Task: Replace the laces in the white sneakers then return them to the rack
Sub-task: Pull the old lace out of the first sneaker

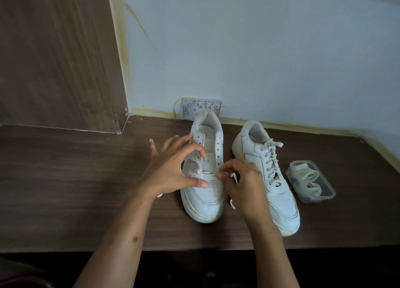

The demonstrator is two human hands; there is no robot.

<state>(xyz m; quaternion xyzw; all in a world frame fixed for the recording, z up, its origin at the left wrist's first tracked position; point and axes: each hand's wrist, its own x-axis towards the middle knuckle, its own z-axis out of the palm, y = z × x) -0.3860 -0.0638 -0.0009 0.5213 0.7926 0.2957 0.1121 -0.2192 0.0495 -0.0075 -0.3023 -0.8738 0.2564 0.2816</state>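
Right hand (244, 184), left hand (173, 168), pinching unlaced sneaker (205, 192)

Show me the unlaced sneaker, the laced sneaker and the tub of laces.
Unlaced sneaker (207, 198): head view, on its perforated toe.
Laced sneaker (281, 203): head view, on its toe cap.
Tub (324, 185): head view, on its right rim.

A dark brown wood-grain desk surface (65, 190) is seen beneath two white leather sneakers (205, 192), cream-soled; at three o'clock, cream laces are coiled in a clear plastic box (324, 192).
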